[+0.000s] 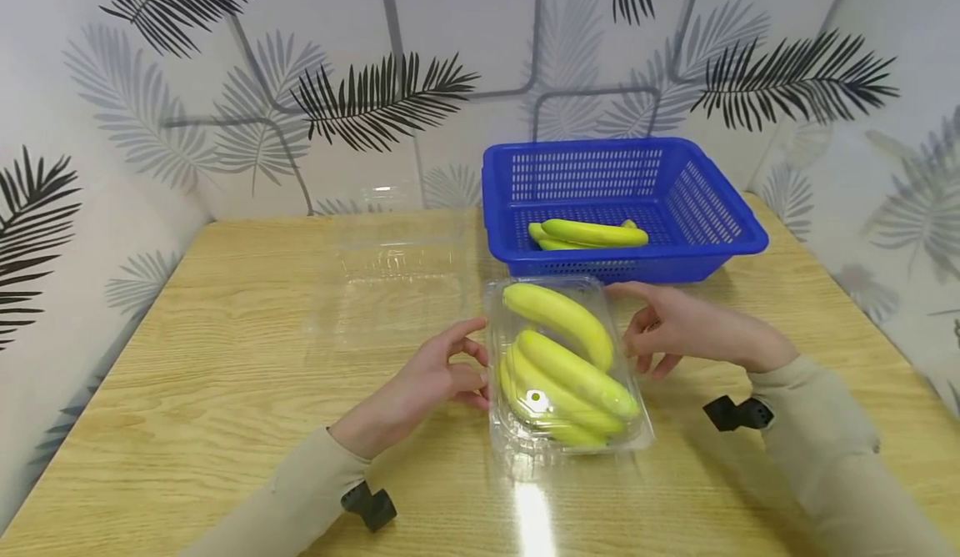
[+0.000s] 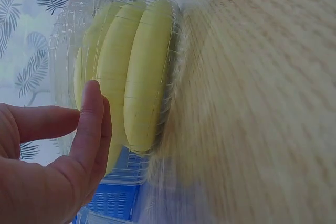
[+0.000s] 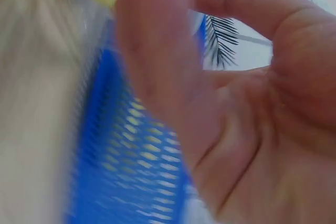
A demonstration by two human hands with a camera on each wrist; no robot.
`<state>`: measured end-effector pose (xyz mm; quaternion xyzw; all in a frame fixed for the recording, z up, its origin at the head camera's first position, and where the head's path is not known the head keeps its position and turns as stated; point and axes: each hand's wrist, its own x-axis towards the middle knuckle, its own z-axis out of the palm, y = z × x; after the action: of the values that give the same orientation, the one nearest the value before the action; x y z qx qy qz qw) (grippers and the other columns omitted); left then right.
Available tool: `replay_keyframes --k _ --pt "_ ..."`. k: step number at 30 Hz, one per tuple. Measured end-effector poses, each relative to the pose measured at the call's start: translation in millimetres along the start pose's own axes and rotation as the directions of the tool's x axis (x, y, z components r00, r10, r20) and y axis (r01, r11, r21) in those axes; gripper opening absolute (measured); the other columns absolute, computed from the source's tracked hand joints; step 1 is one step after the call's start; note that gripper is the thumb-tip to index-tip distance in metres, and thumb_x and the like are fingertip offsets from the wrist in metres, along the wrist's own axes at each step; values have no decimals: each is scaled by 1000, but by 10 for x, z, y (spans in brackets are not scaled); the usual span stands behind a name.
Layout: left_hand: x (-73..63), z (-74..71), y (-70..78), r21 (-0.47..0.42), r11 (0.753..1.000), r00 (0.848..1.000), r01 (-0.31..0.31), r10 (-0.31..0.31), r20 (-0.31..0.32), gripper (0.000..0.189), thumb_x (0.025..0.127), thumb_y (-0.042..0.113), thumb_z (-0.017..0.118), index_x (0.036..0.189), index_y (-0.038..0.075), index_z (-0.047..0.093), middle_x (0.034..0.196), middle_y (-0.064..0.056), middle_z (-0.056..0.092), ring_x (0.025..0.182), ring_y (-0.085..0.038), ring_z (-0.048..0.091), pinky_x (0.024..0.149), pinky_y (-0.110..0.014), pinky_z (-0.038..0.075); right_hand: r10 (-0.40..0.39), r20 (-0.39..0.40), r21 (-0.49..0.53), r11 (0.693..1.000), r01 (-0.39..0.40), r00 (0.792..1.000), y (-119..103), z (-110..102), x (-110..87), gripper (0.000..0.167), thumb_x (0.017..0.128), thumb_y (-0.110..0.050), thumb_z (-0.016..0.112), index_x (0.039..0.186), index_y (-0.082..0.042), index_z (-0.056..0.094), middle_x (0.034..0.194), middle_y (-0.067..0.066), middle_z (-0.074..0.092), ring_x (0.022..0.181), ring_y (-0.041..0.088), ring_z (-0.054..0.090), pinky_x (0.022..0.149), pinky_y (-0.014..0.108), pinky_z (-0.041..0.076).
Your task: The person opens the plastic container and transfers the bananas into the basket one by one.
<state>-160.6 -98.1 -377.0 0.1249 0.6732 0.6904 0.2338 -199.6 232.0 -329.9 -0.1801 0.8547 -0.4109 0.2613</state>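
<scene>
A clear plastic clamshell box [image 1: 570,449] holding several yellow bananas [image 1: 573,373] is in front of me, its lid down. My left hand [image 1: 431,378] is at its left side, thumb and fingertips close together at the box's edge. In the left wrist view the bananas [image 2: 149,77] show through the ribbed plastic wall. On the opposite side my right hand [image 1: 682,328] holds the box near its far right corner, fingers bent. Motion blurs the right hand [image 3: 226,103] in its wrist view, and its exact contact with the box is hard to see.
Behind the box is a blue slotted basket [image 1: 622,269] with a few more bananas [image 1: 592,233] inside. An open clear plastic container [image 1: 405,298] lies left of it on the wooden table [image 1: 225,357]. A leaf-patterned wall covering [image 1: 337,40] rises behind the table.
</scene>
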Motion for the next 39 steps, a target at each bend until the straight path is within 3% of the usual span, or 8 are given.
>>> replay_keyframes --k 3,7,10,13,21,29,34,39 --pt "1 6 -13 -9 1000 1000 3 -3 0 76 85 -11 54 153 5 24 113 -20 45 74 -26 65 77 -43 59 -59 -154 -263 965 16 986 -173 47 -100 67 94 -10 61 150 3 27 99 15 65 79 25 65 66 40 59" --pt "-7 22 -27 -22 1000 1000 11 -11 9 77 86 -10 56 154 7 24 114 -20 45 74 -25 65 79 -42 58 -233 -258 -550 833 55 938 -492 305 -279 60 94 -26 66 145 -4 44 127 13 60 111 31 59 92 50 50" --pt "-4 34 -35 -22 1000 1000 13 -13 4 76 86 -8 56 153 7 25 114 -20 45 74 -24 65 78 -42 59 -302 -157 -606 781 150 940 -661 597 -361 69 90 -33 72 149 -12 43 149 12 42 134 40 39 104 60 37" --pt "4 46 -37 -16 1000 1000 18 -18 -4 77 85 -5 58 153 8 25 113 -19 45 75 -25 65 78 -42 59 -290 -66 -630 754 185 955 -737 861 -376 79 85 -33 77 152 -15 38 158 12 27 140 48 26 104 69 30" --pt "8 13 -70 -24 999 997 35 -34 66 86 84 -4 66 155 10 18 112 -18 47 79 -25 66 82 -44 58 -267 -89 -695 706 132 959 -734 1185 -302 84 82 -33 79 152 -13 37 158 13 27 137 57 20 100 78 21" --pt "9 -61 -102 -49 998 991 48 -42 126 70 87 -3 63 147 13 30 111 -18 49 84 -27 65 85 -46 56 -495 -107 -830 522 197 862 -691 1242 -186 80 74 -43 80 138 -6 50 139 21 51 121 56 46 99 61 42" --pt "18 -41 -127 -26 999 989 36 -32 146 72 87 -6 65 147 10 29 110 -15 49 81 -23 66 83 -44 57 -561 -108 -889 424 173 821 -690 1289 -123 81 67 -40 77 138 -11 53 135 17 55 108 50 55 76 51 56" --pt "22 -10 -134 -24 999 988 43 -39 151 73 87 -9 61 148 10 26 106 -12 46 83 -19 66 82 -40 57 -665 -65 -934 303 189 744 -683 1326 -78 69 64 -26 75 132 -22 60 137 10 56 96 48 61 61 45 56"
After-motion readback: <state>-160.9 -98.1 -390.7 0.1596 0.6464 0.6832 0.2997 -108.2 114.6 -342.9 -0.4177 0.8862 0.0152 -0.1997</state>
